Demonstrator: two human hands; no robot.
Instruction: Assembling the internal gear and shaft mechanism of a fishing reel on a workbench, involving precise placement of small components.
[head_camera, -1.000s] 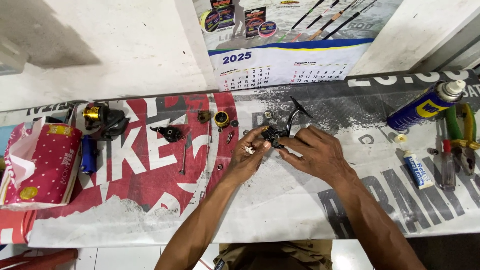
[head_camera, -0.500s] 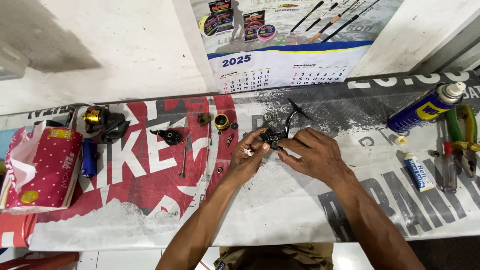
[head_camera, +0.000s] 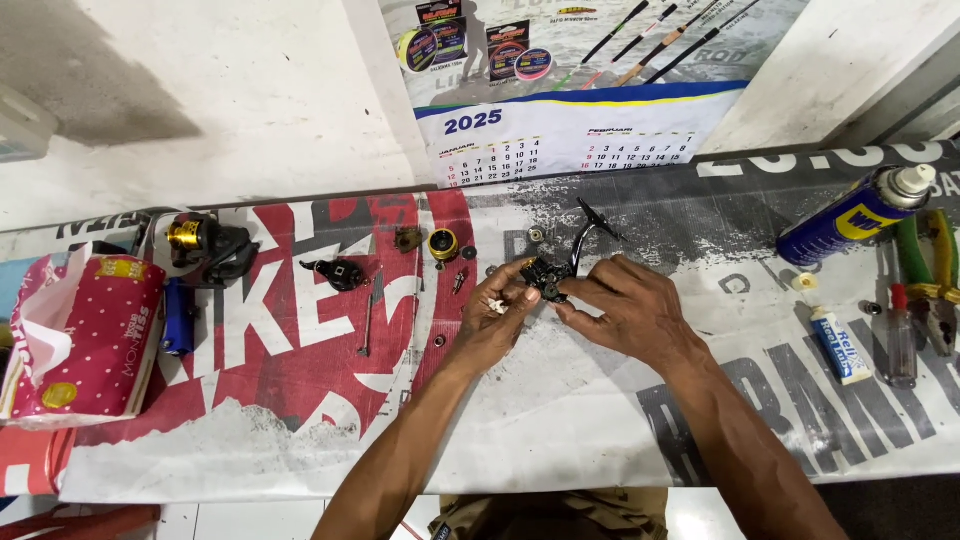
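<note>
**Bench stock: reel part in hand, loose parts and tools around it**

Landmark: the small black reel part (head_camera: 548, 277), held just above the printed banner (head_camera: 560, 420) that covers the bench, a little right of the banner's red patch.

- Left hand (head_camera: 492, 318): directly left of the reel part, fingers curled shut round its left end; something small and white shows in the same hand, kind not clear.
- Right hand (head_camera: 628, 312): directly right of the reel part, fingertips pinched on its right side.
- Thin black arm (head_camera: 586, 224): rises from the reel part, up and to the right.
- Brass-coloured round piece (head_camera: 443, 243): just up-left of the reel part, lying on the banner.
- Small black assembly (head_camera: 337, 273): farther left, on the red patch.
- Slim metal rod (head_camera: 368, 322): lower left of the reel part, beside that assembly.
- Black and gold reel body (head_camera: 205, 246): well to the left.
- Red dotted tissue pack (head_camera: 85, 340): far left, at the bench edge.
- Blue and yellow spray can (head_camera: 858, 213): well to the right, lying tilted.
- Small white tube (head_camera: 838, 343): right and lower, below the can.
- Green-handled pliers (head_camera: 928, 275): far right.
- Wall calendar (head_camera: 560, 135): on the wall straight behind the reel part.
</note>
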